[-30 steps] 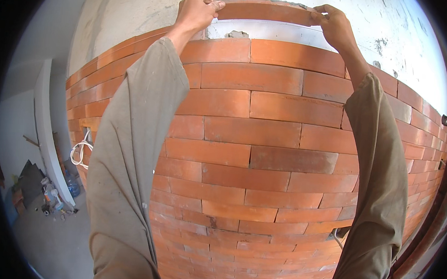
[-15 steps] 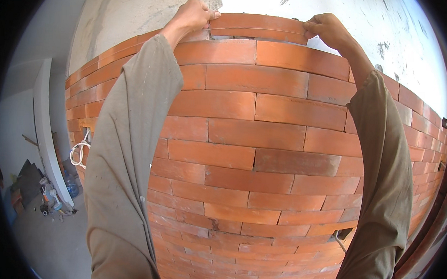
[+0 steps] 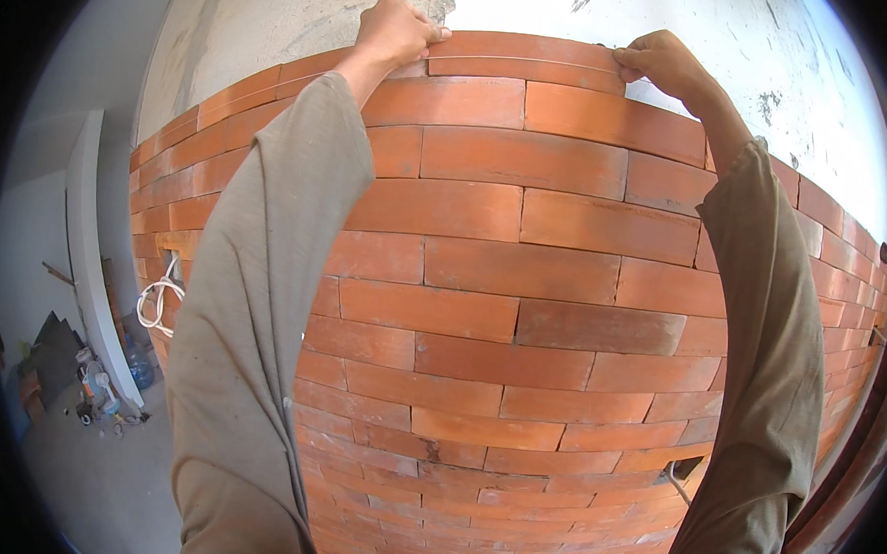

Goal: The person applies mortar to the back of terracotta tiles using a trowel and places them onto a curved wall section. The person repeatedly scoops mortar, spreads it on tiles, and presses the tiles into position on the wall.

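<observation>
Both my arms reach up to the top row of a red-orange brick wall [image 3: 523,269]. A long thin brick [image 3: 527,59] rests on that row, in front of the plaster. My left hand [image 3: 397,29] pinches its left end, next to the last brick of the row. At its right end my right hand [image 3: 661,63] grips it with thumb and fingers. A thin taut string [image 3: 493,58] runs across the brick's face and on along the top row to the left.
Rough plaster [image 3: 307,9] rises above the bricks. A white cable coil [image 3: 158,306] hangs from a wall opening at left; another opening [image 3: 686,468] sits low right. Dark pipes [image 3: 857,434] run along the right edge. A power tool [image 3: 94,386] and a water bottle [image 3: 140,371] stand on the floor.
The brick has come down onto the row below, and the gap under it has closed. Both hands still hold its ends. The view has shifted slightly.
</observation>
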The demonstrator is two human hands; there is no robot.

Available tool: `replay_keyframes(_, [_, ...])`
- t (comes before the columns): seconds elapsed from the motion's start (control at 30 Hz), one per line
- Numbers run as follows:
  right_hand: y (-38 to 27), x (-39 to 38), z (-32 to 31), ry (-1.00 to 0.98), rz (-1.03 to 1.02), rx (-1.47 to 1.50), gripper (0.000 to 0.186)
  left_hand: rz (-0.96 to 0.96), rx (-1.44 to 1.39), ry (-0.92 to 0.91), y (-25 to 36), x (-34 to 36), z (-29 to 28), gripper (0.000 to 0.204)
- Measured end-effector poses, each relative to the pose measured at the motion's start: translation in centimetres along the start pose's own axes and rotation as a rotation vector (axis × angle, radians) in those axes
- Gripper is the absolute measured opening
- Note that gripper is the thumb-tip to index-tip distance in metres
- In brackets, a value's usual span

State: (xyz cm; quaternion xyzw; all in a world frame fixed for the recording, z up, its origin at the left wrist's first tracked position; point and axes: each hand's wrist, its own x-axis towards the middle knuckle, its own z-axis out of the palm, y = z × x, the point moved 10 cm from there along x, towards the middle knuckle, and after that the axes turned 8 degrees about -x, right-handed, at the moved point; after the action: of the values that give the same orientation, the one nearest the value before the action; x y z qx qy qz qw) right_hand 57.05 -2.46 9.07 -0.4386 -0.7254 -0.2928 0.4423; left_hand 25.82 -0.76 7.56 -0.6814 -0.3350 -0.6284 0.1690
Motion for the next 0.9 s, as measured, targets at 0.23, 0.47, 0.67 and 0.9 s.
replay_keyframes(0.23, [0.6,0.6,0.0,0.108,-0.009,-0.082,0.039,0.147,0.075,0.051,0.8,-0.4,0.1,0.024])
replay_keyframes(0.47, [-0.4,-0.2,1.0,-0.018,0.070,-0.174,0.039,0.235,0.118,0.000,1.1,-1.9,0.6,0.037])
replay_keyframes(0.67, [0.3,0.6,0.8,0.029,0.030,-0.154,0.039,0.265,0.128,-0.080,0.6,0.4,1.0,0.030])
replay_keyframes(0.9, [1.2,0.7,0.6,0.026,0.049,-0.062,0.035,0.081,0.301,-0.408,-0.1,2.3,3.6,0.033])
